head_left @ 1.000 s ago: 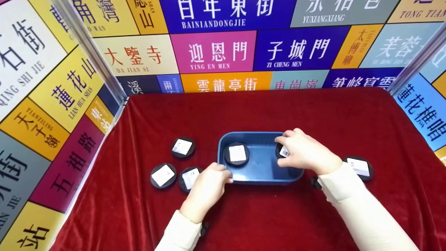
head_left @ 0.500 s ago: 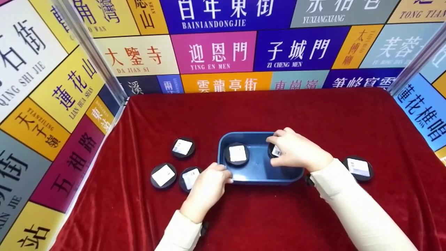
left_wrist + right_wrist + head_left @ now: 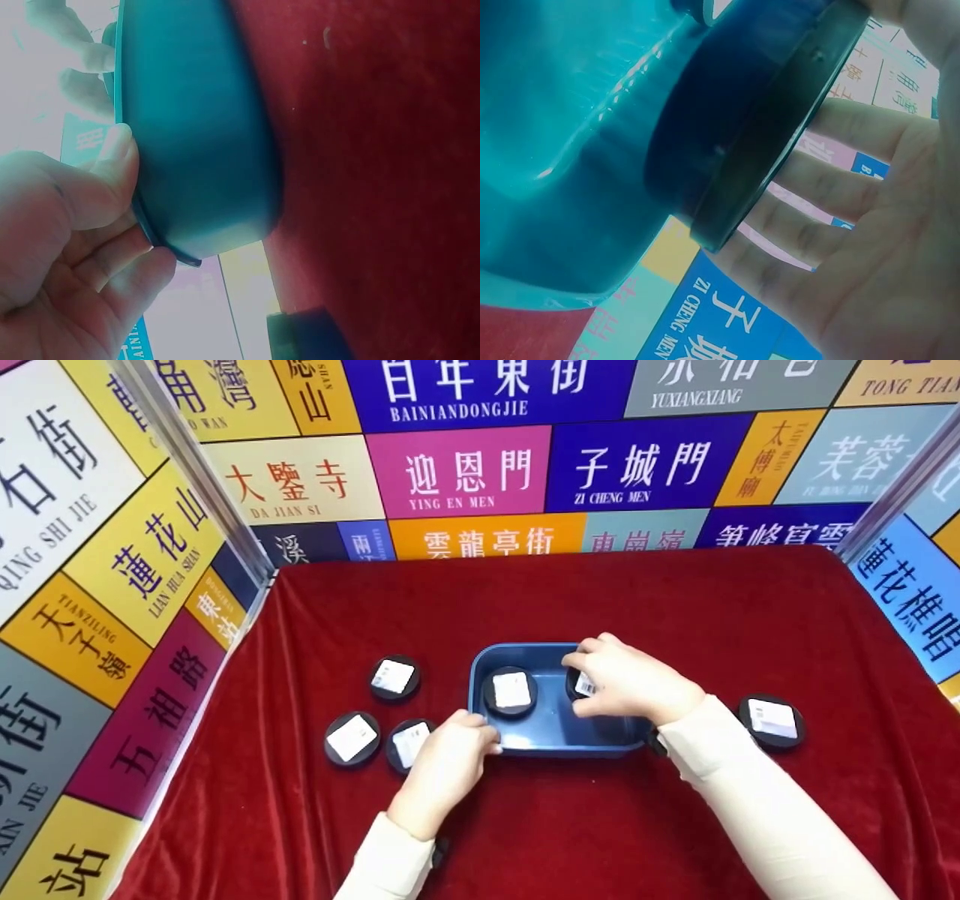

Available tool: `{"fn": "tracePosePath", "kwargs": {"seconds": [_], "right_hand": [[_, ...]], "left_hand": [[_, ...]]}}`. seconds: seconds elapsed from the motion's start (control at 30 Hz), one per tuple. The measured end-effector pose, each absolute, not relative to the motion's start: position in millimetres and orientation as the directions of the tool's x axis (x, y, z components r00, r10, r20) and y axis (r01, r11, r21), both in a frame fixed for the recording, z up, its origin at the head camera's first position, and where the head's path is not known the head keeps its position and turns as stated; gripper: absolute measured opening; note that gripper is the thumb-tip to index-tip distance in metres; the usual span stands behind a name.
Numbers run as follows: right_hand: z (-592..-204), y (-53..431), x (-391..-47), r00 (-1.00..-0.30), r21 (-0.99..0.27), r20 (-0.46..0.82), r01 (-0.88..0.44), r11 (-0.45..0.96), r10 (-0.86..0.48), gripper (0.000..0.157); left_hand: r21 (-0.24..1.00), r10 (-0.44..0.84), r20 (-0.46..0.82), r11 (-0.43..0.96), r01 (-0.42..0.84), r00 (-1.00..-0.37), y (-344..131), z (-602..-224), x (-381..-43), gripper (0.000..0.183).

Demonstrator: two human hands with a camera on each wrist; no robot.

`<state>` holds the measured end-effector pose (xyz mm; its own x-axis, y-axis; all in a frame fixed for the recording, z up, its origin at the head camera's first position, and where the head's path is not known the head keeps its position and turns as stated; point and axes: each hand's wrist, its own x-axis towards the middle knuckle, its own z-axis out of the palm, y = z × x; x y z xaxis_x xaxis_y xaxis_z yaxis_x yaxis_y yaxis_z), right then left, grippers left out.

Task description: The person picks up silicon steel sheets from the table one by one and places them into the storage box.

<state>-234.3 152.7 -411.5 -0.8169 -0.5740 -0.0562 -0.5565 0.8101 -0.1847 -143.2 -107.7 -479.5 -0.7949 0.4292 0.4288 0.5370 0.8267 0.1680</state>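
A blue rectangular bin point(image 3: 555, 737) sits on the red cloth. My left hand point(image 3: 444, 761) grips its near left corner, and the left wrist view has the thumb on the rim point(image 3: 129, 180) with fingers behind it. Over the bin's right half, my right hand point(image 3: 634, 679) holds a round black container point(image 3: 576, 687) with a white label. In the right wrist view that container point(image 3: 735, 127) is tilted against the fingers, close over the bin floor. Another labelled round black container point(image 3: 511, 692) lies inside the bin at the left.
Left of the bin are more round black containers: one at the back point(image 3: 394, 678), one at the outer left point(image 3: 352, 739), and one point(image 3: 409, 744) partly behind my left hand. A further container point(image 3: 771, 723) lies right of the bin. Printed panels point(image 3: 459, 472) stand behind the cloth.
My right hand has moved left over the bin with the round black container, away from the bin's right end. The left hand has stayed on the corner.
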Motion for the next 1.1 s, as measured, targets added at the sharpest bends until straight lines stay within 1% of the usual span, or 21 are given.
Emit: {"fn": "tracePosePath", "kwargs": {"seconds": [0.23, 0.6, 0.83, 1.1], "right_hand": [[-414.1, 147.6, -236.7, -0.792, -0.171, -0.033, -0.597, 0.784, -0.610, 0.061], [-416.0, 138.8, -239.6, -0.796, -0.178, -0.068, -0.584, 0.792, -0.602, 0.062], [-420.8, 136.4, -242.4, -0.798, -0.220, -0.099, -0.565, 0.795, -0.595, 0.063], [-423.4, 135.4, -244.2, -0.784, -0.226, -0.093, -0.584, 0.780, -0.614, 0.061]], "left_hand": [[0.167, 0.429, 0.433, 0.826, 0.538, -0.793, -108.1, -479.2, -143.4, 0.017], [0.178, 0.427, 0.419, 0.827, 0.534, -0.801, -107.8, -479.4, -143.1, 0.019], [0.180, 0.425, 0.424, 0.826, 0.534, -0.800, -107.7, -479.4, -143.9, 0.019], [0.174, 0.428, 0.422, 0.827, 0.534, -0.799, -107.5, -478.8, -144.1, 0.019]]}}
